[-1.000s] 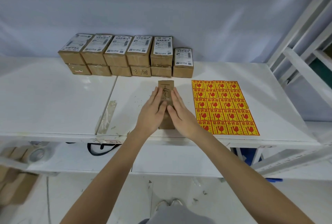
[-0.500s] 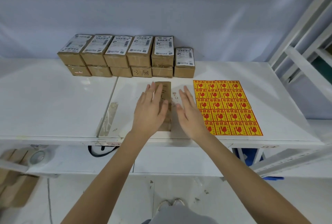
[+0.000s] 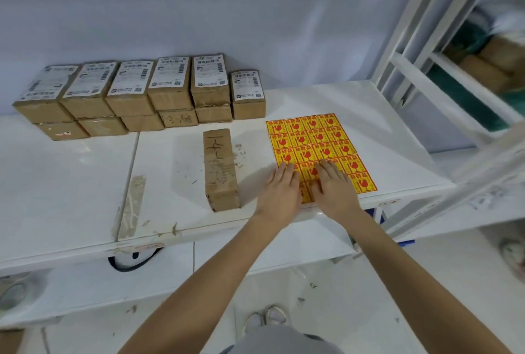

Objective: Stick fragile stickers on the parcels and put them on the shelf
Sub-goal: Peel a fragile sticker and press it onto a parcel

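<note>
Nearest the camera, two bare forearms reach forward over the front edge of the white tabletop [image 3: 71,183]. Both hands lie flat, palms down, on the near end of the yellow sticker sheet [image 3: 321,143]. The left hand [image 3: 279,190] covers the sheet's near left corner, its straight fingers pointing away from the person. The right hand [image 3: 335,190] rests just beside it, fingers likewise extended and slightly spread. Neither hand grips anything; whether a fingertip is lifting a sticker cannot be told.

The sheet carries rows of red-on-yellow fragile stickers and lies flat on the right part of the tabletop, near its front edge. Just left of the hands, a long brown parcel [image 3: 220,166] lies lengthwise, pointing away from the person, with handwriting on its top face. It stands apart from both hands and from the sheet. A strip of old tape [image 3: 132,203] marks the tabletop further left.

At the back, against the pale wall, a row of boxes [image 3: 136,95] stands two layers high, the upper ones bearing white shipping labels. A single labelled box ends the row on the right. To the far right rises a white metal shelf [image 3: 426,49], with blurred brown items inside.
</note>
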### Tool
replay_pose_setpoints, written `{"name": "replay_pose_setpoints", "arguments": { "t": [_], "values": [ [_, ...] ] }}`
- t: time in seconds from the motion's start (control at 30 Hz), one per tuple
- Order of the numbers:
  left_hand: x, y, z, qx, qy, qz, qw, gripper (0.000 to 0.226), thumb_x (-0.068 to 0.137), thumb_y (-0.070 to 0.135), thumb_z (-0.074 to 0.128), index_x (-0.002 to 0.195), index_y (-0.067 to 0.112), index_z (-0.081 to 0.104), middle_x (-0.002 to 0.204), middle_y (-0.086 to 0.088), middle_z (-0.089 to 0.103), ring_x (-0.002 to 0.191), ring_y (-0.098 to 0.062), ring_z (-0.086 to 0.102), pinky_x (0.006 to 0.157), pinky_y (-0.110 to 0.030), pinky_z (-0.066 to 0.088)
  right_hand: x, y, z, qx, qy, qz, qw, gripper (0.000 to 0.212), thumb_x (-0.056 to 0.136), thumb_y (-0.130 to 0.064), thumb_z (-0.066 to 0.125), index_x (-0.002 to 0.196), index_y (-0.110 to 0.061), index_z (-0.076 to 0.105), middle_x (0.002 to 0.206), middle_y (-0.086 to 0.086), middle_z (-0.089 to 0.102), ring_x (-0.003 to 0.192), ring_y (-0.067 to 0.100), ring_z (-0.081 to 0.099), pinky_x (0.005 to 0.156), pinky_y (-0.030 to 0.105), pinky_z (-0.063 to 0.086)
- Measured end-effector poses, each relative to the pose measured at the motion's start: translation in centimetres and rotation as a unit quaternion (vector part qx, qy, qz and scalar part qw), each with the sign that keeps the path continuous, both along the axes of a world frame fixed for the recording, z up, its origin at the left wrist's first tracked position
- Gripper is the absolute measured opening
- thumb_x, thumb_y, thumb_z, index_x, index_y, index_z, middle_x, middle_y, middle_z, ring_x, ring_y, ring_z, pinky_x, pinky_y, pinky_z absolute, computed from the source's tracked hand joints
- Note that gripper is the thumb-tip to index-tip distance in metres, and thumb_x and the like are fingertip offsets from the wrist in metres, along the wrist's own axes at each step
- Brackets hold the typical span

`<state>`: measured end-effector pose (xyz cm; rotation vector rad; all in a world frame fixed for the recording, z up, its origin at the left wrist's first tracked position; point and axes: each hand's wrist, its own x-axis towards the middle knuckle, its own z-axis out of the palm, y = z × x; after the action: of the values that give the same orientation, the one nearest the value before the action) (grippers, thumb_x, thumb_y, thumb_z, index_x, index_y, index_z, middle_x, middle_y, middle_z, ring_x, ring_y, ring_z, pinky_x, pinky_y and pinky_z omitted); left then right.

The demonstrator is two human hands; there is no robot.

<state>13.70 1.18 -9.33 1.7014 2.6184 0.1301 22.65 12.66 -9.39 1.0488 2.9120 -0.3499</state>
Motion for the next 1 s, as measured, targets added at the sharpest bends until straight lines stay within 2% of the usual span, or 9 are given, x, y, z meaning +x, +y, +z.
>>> {"name": "replay_pose_setpoints", "arguments": {
  "t": [0.1, 0.23, 0.4, 0.47, 0.53, 0.6, 0.7, 0.83, 1.0],
  "values": [
    [-0.1, -0.5, -0.7, 0.047, 0.034, -0.021, 0.998, 0.034, 0.077, 0.03, 0.07, 0.105, 0.01, 0.069, 0.111, -0.008, 0.067, 0.108, -0.024, 0.062, 0.094, -0.036, 0.048, 0.7, -0.3, 0.0, 0.009, -0.002, 0.017, 1.0, 0.052, 0.1, -0.029, 0.031, 0.149, -0.014, 0.023, 0.158, 0.003, 0.013, 0.146, 0.018, 0.007, 0.117, 0.036, 0.008],
    [0.2, -1.3, -0.8, 0.096, 0.022, -0.027, 0.995, 0.018, 0.075, 0.023, 0.07, 0.089, 0.013, 0.066, 0.091, -0.002, 0.065, 0.087, -0.021, 0.062, 0.08, -0.031, 0.05, 2.0, -1.3, -0.1, 0.021, -0.011, 0.029, 0.999, 0.052, 0.099, -0.033, 0.03, 0.148, -0.017, 0.025, 0.157, 0.0, 0.018, 0.145, 0.018, 0.011, 0.115, 0.037, 0.013],
    [0.8, -1.8, -0.4, 0.109, 0.02, -0.032, 0.993, 0.013, 0.073, 0.02, 0.07, 0.081, 0.011, 0.064, 0.082, -0.003, 0.061, 0.08, -0.024, 0.059, 0.07, -0.035, 0.049, 4.1, -3.4, 0.0, 0.027, -0.018, 0.039, 0.999, 0.077, 0.081, -0.047, 0.002, 0.145, -0.017, 0.032, 0.154, 0.001, 0.026, 0.143, 0.02, 0.019, 0.113, 0.038, 0.02],
    [0.8, -1.7, -0.2, 0.125, 0.002, -0.021, 0.992, 0.015, 0.08, 0.019, 0.064, 0.089, 0.008, 0.065, 0.09, -0.007, 0.061, 0.088, -0.026, 0.058, 0.074, -0.038, 0.048, 4.9, -4.0, -0.2, 0.029, -0.003, 0.035, 0.999, 0.079, 0.078, -0.047, 0.004, 0.141, -0.014, 0.04, 0.15, 0.004, 0.035, 0.14, 0.023, 0.029, 0.11, 0.041, 0.026],
    [0.6, -1.4, -0.2, 0.098, -0.042, -0.006, 0.994, 0.033, 0.089, 0.025, 0.053, 0.116, 0.007, 0.058, 0.118, -0.013, 0.056, 0.114, -0.031, 0.05, 0.092, -0.041, 0.043, 5.6, -4.6, -0.5, 0.046, 0.018, 0.031, 0.998, 0.063, 0.085, -0.04, 0.022, 0.13, -0.012, 0.054, 0.139, 0.007, 0.05, 0.129, 0.027, 0.045, 0.101, 0.044, 0.038],
    [0.2, -1.0, -0.6, 0.053, -0.078, -0.009, 0.995, 0.056, 0.095, 0.036, 0.042, 0.143, 0.009, 0.033, 0.152, -0.014, 0.027, 0.142, -0.029, 0.019, 0.114, -0.041, 0.019, 6.1, -4.9, -0.6, 0.084, 0.05, 0.033, 0.995, 0.045, 0.083, -0.031, 0.038, 0.113, -0.01, 0.065, 0.119, 0.007, 0.064, 0.108, 0.029, 0.061, 0.084, 0.043, 0.049],
    [0.1, -0.9, -1.6, 0.004, -0.071, -0.024, 0.997, 0.066, 0.098, 0.048, 0.027, 0.151, 0.012, 0.011, 0.159, -0.007, 0.002, 0.146, -0.022, -0.006, 0.116, -0.036, -0.006, 5.9, -4.5, 0.0, 0.09, 0.101, 0.032, 0.99, 0.045, 0.085, -0.033, 0.033, 0.101, -0.008, 0.068, 0.102, 0.007, 0.067, 0.09, 0.028, 0.064, 0.073, 0.04, 0.052],
    [0.2, -1.4, -2.8, 0.028, -0.042, -0.033, 0.998, 0.076, 0.09, 0.056, 0.004, 0.15, 0.011, 0.016, 0.158, -0.008, 0.009, 0.146, -0.022, 0.002, 0.116, -0.035, -0.008, 4.1, -3.0, 0.7, 0.075, 0.064, 0.095, 0.991, 0.06, 0.09, -0.039, 0.023, 0.131, -0.007, 0.052, 0.137, 0.009, 0.052, 0.128, 0.027, 0.047, 0.099, 0.043, 0.041],
    [0.2, -1.8, -3.3, 0.037, -0.046, -0.041, 0.997, 0.08, 0.087, 0.057, -0.001, 0.15, 0.012, 0.017, 0.158, -0.006, 0.009, 0.146, -0.02, 0.002, 0.117, -0.034, -0.006, 3.0, -1.5, 0.0, 0.078, -0.032, 0.149, 0.985, 0.084, 0.081, -0.055, -0.015, 0.15, -0.016, 0.014, 0.158, -0.002, 0.008, 0.146, 0.013, -0.002, 0.115, 0.031, -0.003]
  ]
}}
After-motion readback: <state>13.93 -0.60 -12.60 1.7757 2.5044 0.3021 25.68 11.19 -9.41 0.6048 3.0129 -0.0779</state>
